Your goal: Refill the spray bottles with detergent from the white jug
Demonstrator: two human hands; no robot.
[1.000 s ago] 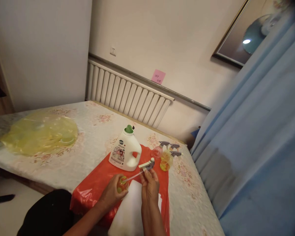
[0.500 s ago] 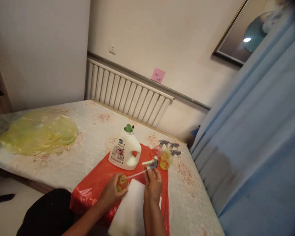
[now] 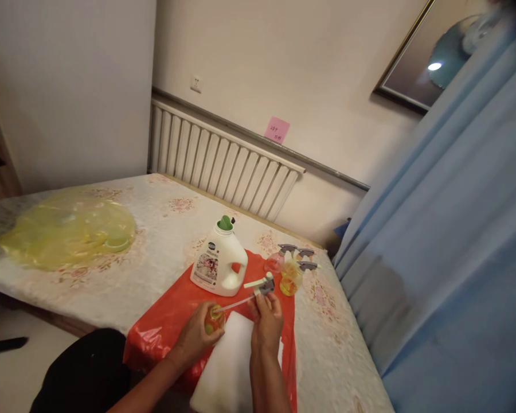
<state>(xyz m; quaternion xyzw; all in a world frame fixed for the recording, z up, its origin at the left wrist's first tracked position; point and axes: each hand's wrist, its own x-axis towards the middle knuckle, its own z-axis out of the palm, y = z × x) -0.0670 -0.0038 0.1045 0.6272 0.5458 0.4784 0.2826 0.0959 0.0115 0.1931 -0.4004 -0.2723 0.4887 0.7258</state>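
My left hand is wrapped round a small clear bottle with a yellow-green tint, its mouth tipped toward the right. In my right hand is a grey and white trigger spray head, pinched by the fingers. Its thin dip tube slants down left, with the tip at the bottle's mouth. Behind the hands stands a white handled jug with a green piece in its neck. Several spray bottles stand to the right, among them a yellow one and a pink one.
A red plastic sheet lies under the jug, with a white slab on it below my hands. A yellow plastic bag spreads over the flowered tablecloth at left. A blue curtain hangs at right.
The spray head has shifted slightly left toward the bottle, and its dip tube reaches a little further into the mouth. The left hand keeps its hold on the bottle.
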